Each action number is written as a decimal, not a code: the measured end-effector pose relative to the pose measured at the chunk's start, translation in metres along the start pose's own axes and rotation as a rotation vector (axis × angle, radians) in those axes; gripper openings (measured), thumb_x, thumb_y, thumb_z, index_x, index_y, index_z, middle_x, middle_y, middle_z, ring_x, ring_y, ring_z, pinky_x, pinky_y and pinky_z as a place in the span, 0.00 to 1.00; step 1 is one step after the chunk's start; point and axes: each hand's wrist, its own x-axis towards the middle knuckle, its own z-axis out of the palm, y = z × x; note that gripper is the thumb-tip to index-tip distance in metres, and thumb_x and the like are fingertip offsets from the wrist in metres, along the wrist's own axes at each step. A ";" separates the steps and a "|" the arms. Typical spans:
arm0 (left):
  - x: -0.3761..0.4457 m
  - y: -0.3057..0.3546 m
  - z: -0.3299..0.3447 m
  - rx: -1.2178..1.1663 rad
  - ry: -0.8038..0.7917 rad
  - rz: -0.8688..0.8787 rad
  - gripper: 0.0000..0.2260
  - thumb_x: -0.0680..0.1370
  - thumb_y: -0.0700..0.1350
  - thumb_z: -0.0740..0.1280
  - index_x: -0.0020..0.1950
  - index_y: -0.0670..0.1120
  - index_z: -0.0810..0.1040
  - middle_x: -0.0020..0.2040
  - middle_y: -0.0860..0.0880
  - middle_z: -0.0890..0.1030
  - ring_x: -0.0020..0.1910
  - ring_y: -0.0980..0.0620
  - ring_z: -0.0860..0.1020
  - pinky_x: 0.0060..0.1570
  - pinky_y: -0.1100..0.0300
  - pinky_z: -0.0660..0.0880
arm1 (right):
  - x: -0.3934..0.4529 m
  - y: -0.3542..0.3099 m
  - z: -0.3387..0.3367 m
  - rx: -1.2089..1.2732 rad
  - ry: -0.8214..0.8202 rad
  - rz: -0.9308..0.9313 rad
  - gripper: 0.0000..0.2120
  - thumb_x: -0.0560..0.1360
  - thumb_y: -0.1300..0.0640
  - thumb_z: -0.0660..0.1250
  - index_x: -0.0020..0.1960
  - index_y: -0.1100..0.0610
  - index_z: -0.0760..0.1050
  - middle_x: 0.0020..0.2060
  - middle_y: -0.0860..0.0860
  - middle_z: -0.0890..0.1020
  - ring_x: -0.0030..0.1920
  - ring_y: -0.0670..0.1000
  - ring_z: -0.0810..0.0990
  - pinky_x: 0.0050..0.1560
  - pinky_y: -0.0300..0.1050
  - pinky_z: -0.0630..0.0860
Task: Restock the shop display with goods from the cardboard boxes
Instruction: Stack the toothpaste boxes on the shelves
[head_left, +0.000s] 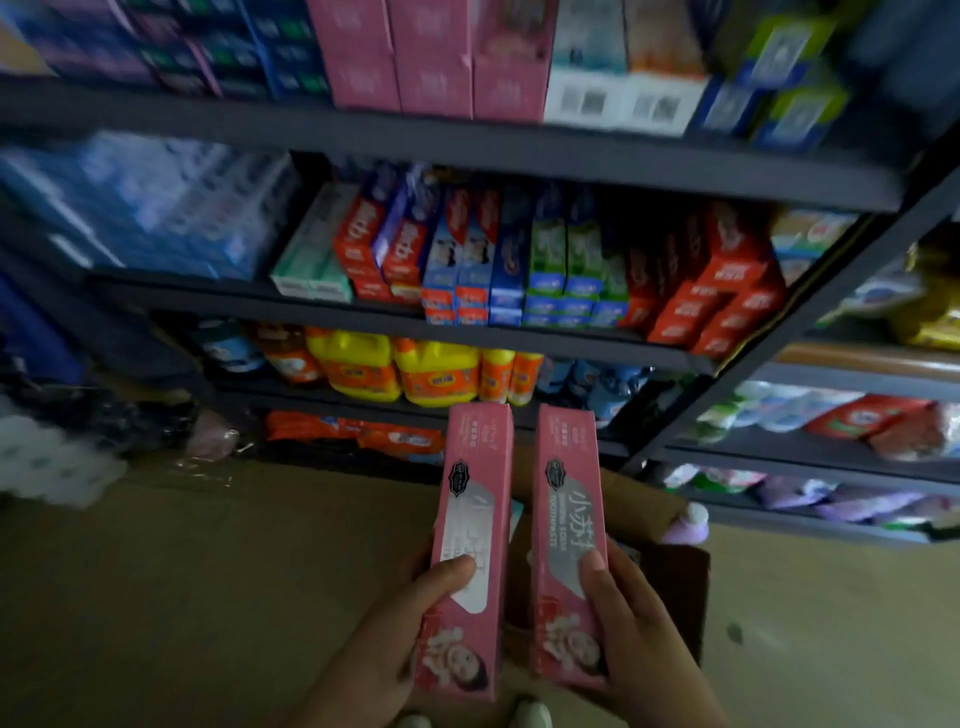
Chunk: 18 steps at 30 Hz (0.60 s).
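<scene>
My left hand (400, 631) grips a long pink toothpaste box (475, 499) near its lower end, thumb across the front. My right hand (631, 631) grips a second pink toothpaste box (566, 519) the same way. Both boxes point up and away from me, side by side, a small gap between them. Beneath them stands an open cardboard box (670, 577) on the floor, mostly hidden by the boxes and my hands. Matching pink boxes (431, 62) are stacked on the top shelf of the dark metal display rack (467, 150).
The middle shelf holds rows of red, blue and green toothpaste boxes (519, 260). Yellow and orange detergent bottles (410, 371) fill the shelf below. A second rack (831, 441) with soft packs stands to the right. White rolls (47, 462) lie at left. Tan floor spreads around the carton.
</scene>
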 end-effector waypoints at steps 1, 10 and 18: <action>-0.010 0.005 0.005 -0.005 0.011 -0.004 0.32 0.61 0.49 0.79 0.63 0.47 0.75 0.50 0.41 0.85 0.47 0.41 0.84 0.48 0.49 0.76 | -0.009 -0.008 -0.001 -0.012 -0.012 0.002 0.09 0.79 0.50 0.61 0.57 0.39 0.72 0.48 0.40 0.84 0.44 0.38 0.83 0.41 0.32 0.78; -0.071 0.035 0.046 -0.124 0.024 0.102 0.29 0.61 0.52 0.74 0.60 0.45 0.76 0.41 0.42 0.85 0.40 0.43 0.84 0.38 0.53 0.77 | -0.059 -0.069 -0.018 -0.049 -0.243 -0.065 0.31 0.60 0.47 0.75 0.62 0.38 0.72 0.52 0.38 0.83 0.51 0.40 0.83 0.46 0.34 0.77; -0.072 0.032 0.052 -0.079 0.124 0.223 0.27 0.64 0.49 0.71 0.61 0.41 0.77 0.39 0.43 0.85 0.40 0.43 0.83 0.39 0.54 0.75 | -0.063 -0.081 -0.039 -0.092 -0.355 -0.062 0.55 0.30 0.36 0.81 0.56 0.54 0.78 0.46 0.48 0.86 0.45 0.47 0.85 0.37 0.33 0.78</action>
